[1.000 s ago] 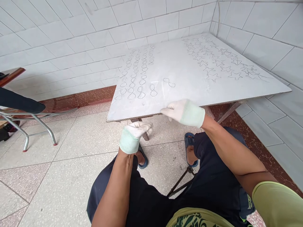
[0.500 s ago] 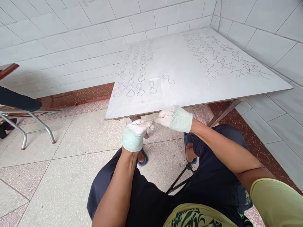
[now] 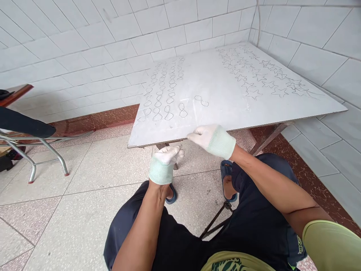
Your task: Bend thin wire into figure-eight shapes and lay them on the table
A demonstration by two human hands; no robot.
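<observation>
My left hand, in a white knitted glove with a pale green cuff, is closed in a pinch just below the front edge of the board. A thin wire shows as a small curved bit above its fingertips. My right hand, gloved the same way, pinches at the wire's other side, close to the board's edge; its fingertips partly hide what it grips. On the white board lie rows of figure-eight wire shapes. One separate figure-eight lies nearer the middle.
Star-shaped wire pieces cover the board's right part. Tiled walls meet behind it. A metal-legged stool and a person's dark-clothed leg are at the left. Below, a black stand leg stands between my knees.
My hands have drawn slightly apart, the right one moving a little to the right, and a bit of wire shows between them. The view has tilted up slightly.
</observation>
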